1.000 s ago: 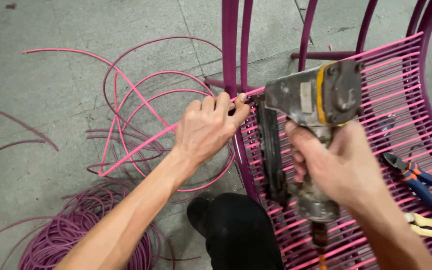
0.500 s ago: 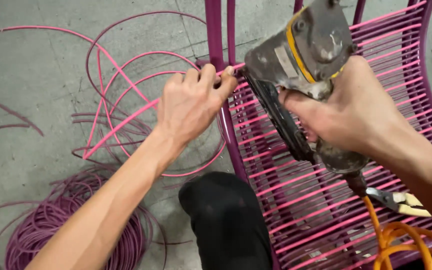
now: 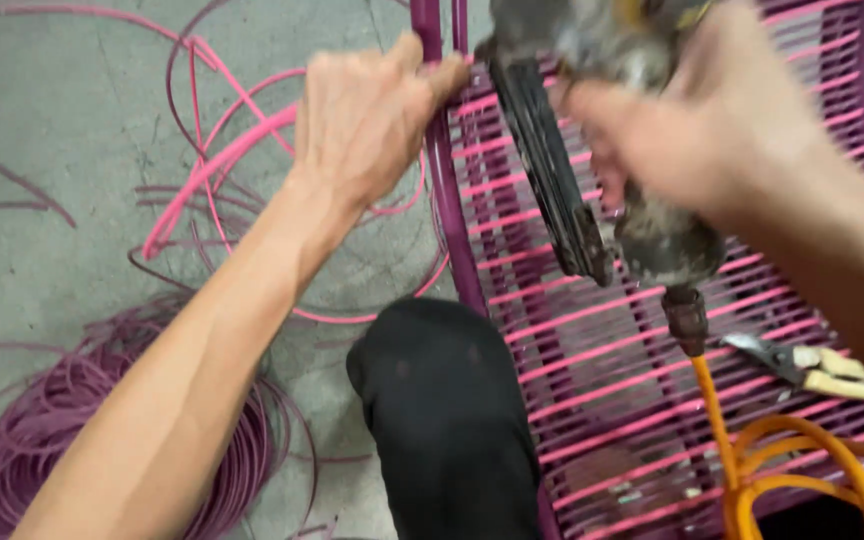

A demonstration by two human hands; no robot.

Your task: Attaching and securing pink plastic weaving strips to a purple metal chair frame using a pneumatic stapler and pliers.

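right hand blurred, nail gun top cropped

Both forearms are bare to the edge of the picture — no sleeve, watch, ring or glove shows on the left hand or the right hand, the latter blurred. Below the left hand, a knee is covered in plain black cloth — trousers, no seam or marking visible.

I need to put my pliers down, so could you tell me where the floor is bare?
Bare concrete floor lies at upper left, between the loose pink cords and the frame's edge. Crowded: the purple cord coil at lower left and the woven seat, which holds cutters and orange hose.
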